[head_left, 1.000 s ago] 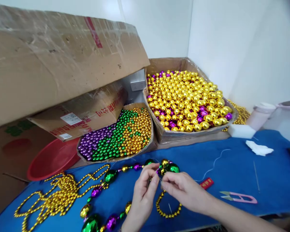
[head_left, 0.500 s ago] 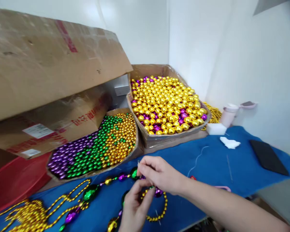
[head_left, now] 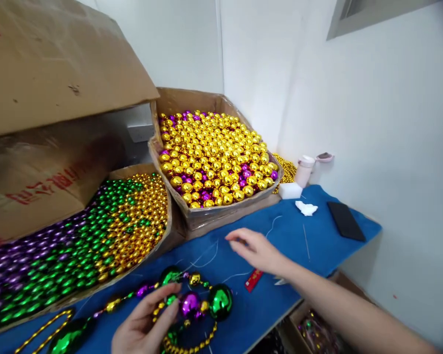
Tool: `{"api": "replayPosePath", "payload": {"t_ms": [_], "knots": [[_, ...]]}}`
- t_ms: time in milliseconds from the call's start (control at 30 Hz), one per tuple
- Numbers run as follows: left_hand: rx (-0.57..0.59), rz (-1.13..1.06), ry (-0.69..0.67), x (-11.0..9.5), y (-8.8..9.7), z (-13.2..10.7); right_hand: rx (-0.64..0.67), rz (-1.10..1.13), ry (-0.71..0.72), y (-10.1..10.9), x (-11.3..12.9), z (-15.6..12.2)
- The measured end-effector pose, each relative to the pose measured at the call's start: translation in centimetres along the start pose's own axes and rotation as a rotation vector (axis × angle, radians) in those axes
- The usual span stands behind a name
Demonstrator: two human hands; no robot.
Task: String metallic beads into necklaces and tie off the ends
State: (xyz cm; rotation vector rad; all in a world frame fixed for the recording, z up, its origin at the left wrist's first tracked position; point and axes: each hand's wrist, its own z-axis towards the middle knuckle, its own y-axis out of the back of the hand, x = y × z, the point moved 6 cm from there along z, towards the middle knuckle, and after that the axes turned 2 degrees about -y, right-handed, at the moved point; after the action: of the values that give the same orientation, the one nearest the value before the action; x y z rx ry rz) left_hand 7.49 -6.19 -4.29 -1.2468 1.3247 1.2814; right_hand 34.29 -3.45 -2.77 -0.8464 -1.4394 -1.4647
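From my head camera, my left hand (head_left: 143, 327) sits at the bottom centre of the frame, fingers loosely spread and resting on a bead necklace (head_left: 192, 302) with big green and purple balls and small gold beads, which lies on the blue tabletop (head_left: 291, 231) at lower centre. My thumb touches the strand just beside a purple ball; I am not pinching it. My right hand (head_left: 256, 250) reaches out at centre right, fingers open and spread above the cloth, near a thin white thread (head_left: 206, 258) and just above a small red tag (head_left: 253, 279).

At centre top a cardboard box of large gold balls (head_left: 214, 152) stands against the wall. To the left, a lower box of small beads (head_left: 96, 236) holds purple, green and gold ones. At right lie a black phone (head_left: 345, 221), a white tissue (head_left: 305, 208) and a pink cup (head_left: 303, 171).
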Motion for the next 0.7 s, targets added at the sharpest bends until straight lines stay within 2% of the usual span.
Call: {"api": "replayPosePath", "payload": {"t_ms": [100,167,200,367,500,533,633,700], "knots": [[-0.071,-0.115,0.0,-0.6,1.9,1.1,-0.026,-0.252,-0.032,5.9,-3.0,-3.9],[-0.089,-0.16,-0.019,-1.0,2.4,1.5,0.007,-0.384,-0.06,8.1,-4.8,-6.6],[-0.084,-0.154,-0.028,-1.1,2.3,1.6,0.032,-0.438,-0.067,8.6,-5.7,-7.8],[0.038,0.006,-0.053,-1.4,-1.1,0.1,0.095,-0.624,-0.05,7.7,-10.0,-12.3],[0.194,0.026,-0.122,-1.6,-3.0,-1.2,0.103,-0.675,-0.027,7.4,-13.8,-13.3],[0.243,0.041,-0.134,-1.6,-3.2,-1.4,0.069,-0.652,-0.038,7.6,-14.2,-13.2],[0.336,0.066,-0.151,-1.3,-3.0,-1.8,0.027,-0.394,-0.168,6.5,-13.2,-12.0],[0.364,0.069,-0.149,-1.1,-2.8,-2.0,0.112,-0.184,-0.293,3.9,-10.3,-10.7]]}}
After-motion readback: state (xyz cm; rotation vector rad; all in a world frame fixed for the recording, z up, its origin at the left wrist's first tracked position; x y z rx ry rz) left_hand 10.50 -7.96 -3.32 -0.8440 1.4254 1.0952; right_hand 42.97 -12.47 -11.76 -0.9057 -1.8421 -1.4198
